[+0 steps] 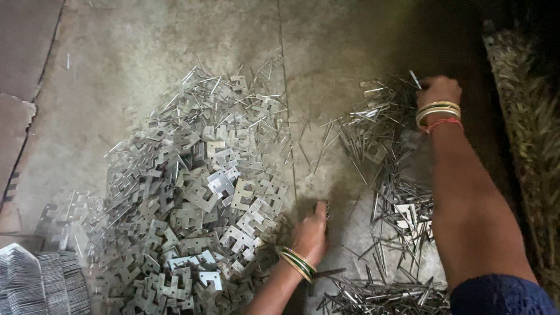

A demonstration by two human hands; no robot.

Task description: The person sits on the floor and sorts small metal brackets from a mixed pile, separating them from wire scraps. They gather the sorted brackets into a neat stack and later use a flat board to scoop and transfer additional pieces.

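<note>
Concrete floor (146, 70) under us. Big plate heap (198, 198) at 9 o'clock of left hand (309, 233), touching it. Pin heap (385, 175) runs 12-to-6, between our hands. Right hand (438, 90) at its 1 o'clock end, clenched on pins. Left hand pinches few pins upright. Stacked plates (41, 280) far left. No containers.
</note>
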